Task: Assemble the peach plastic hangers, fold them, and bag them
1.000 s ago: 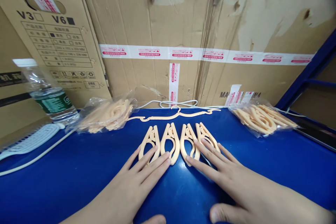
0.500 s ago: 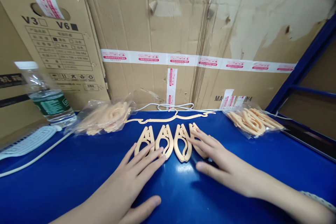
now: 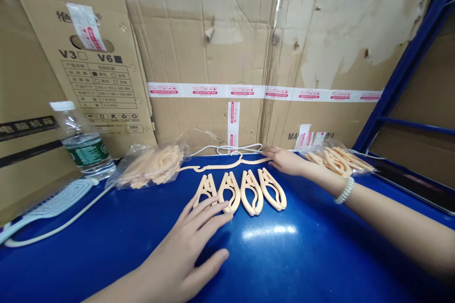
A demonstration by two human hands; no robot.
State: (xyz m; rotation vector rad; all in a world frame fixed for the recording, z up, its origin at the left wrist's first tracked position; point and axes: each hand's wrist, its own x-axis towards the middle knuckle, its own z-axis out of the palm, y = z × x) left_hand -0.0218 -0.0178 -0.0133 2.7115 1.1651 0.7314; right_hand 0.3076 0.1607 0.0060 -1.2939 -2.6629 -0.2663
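Several folded cream plastic hangers stand in a row on the blue table. My left hand [image 3: 194, 236] lies open, its fingers spread over the lower parts of the two leftmost folded hangers [image 3: 229, 194]. To its right are the other folded hangers, one in the middle [image 3: 261, 194] and one at the right end [image 3: 284, 199]. Behind the row lies an unfolded hanger [image 3: 220, 166] with its hook toward the cardboard. My right hand [image 3: 286, 161] reaches across to that hanger's right end, fingers stretched out and covering the tip. Whether they press on it I cannot tell.
Clear bags of folded hangers lie at left [image 3: 152, 165] and right [image 3: 337, 158]. A water bottle [image 3: 87, 149] and a pale blue hairbrush [image 3: 53, 201] sit at left. A white cable [image 3: 227, 147] runs along the cardboard wall [image 3: 206, 52]. A dark flat device [image 3: 415, 187] is at right.
My right hand has left the rightmost folded hanger and moved back to the unfolded hanger's right end. My left hand stays over the left folded hangers. The view has tilted up slightly.
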